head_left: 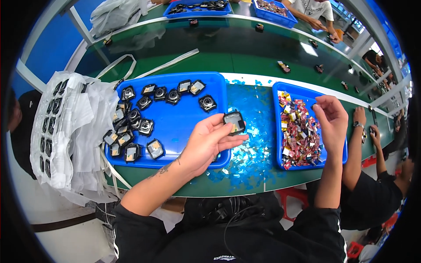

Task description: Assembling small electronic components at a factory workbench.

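Observation:
My left hand [206,142] holds a small black square part [234,121] with a shiny face between fingertips, just past the right edge of a blue tray [184,127]. Several similar black parts [144,127] lie along the tray's left and far sides. My right hand [331,120] hovers over a second blue tray [280,131], fingers pinched together above a pile of small red, yellow and silver pieces [300,131]; whether it holds one I cannot tell. Between the trays lie scraps of blue film [254,149].
White foam sheets [66,131] holding more black parts are stacked at the left. A green conveyor belt [228,48] carries scattered parts beyond the trays. Another person's arm [359,144] rests at the right; more people and blue trays [197,8] are across the belt.

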Demonstrator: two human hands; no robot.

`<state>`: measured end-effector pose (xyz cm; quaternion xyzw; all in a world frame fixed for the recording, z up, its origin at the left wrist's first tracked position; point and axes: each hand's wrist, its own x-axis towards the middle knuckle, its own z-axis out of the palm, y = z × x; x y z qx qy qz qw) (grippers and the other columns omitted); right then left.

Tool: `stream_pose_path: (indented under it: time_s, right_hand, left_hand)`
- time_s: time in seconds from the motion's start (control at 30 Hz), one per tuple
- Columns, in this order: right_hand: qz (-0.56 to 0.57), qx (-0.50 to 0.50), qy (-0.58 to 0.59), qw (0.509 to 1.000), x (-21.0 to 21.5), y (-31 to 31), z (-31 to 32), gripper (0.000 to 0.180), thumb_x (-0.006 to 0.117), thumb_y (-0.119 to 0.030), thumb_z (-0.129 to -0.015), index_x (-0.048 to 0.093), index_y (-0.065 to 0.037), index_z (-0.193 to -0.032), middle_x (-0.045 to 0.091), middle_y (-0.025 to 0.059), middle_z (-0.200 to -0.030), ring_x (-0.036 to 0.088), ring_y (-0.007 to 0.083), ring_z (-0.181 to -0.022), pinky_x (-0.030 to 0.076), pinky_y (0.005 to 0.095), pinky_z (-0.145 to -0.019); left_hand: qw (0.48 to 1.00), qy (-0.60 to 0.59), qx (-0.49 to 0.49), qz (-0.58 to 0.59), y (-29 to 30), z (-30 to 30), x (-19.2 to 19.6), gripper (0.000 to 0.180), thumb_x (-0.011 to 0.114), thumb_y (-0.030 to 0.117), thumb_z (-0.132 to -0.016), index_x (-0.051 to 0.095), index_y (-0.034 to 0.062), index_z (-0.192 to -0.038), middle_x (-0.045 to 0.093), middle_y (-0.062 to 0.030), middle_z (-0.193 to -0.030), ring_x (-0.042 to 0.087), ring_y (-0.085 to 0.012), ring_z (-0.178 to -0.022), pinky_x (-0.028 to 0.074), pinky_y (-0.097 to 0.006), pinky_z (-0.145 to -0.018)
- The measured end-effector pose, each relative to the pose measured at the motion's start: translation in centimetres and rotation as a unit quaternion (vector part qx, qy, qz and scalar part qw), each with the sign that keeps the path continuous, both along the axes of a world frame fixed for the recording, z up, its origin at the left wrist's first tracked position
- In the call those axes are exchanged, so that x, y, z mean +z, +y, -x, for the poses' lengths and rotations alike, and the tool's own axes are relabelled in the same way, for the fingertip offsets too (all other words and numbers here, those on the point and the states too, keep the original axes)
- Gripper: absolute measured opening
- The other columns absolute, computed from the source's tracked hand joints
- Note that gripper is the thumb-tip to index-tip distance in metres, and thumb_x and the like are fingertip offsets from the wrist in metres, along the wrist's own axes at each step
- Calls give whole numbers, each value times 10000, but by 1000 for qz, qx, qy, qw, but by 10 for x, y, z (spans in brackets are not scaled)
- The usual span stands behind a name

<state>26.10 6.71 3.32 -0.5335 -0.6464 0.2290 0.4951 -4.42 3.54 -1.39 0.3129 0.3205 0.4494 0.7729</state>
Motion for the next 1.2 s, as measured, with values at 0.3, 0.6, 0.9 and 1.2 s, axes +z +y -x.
stream_pose_path:
  time_s: [0.3,0.6,0.9,1.2]
  right_hand:
    - [160,224,105,956,-4,-31,88,77,644,15,-867,579,7,-907,608,29,-848,592,85,-803,486,241,-759]
    - [44,202,3,978,-17,-32,120,118,636,53,-841,555,5,-912,581,75,-874,588,162,-802,485,273,-711]
    - [-26,129,-170,977,-18,-39,105,223,620,104,-795,608,-2,-991,611,110,-959,573,170,-728,471,296,-625]
    - [-16,248,21,968,-27,-33,109,206,654,64,-812,654,-1,-1007,626,88,-913,597,149,-776,486,251,-667]
  left_hand:
    - [948,179,12,-261,-7,-8,-4,254,581,165,-969,628,53,-1192,616,-63,-1038,622,-125,-907,505,-277,-797]
    - [924,276,32,-263,-9,0,0,176,730,50,-834,711,-30,-991,654,-116,-1060,652,-150,-900,525,-264,-768]
    - [962,198,53,-178,-5,-1,0,147,702,37,-859,683,-71,-958,633,-78,-1020,642,-121,-855,518,-244,-761]
    - [984,72,-55,-155,-8,1,-2,164,673,109,-905,671,-40,-975,663,-50,-935,614,-74,-843,506,-231,-728]
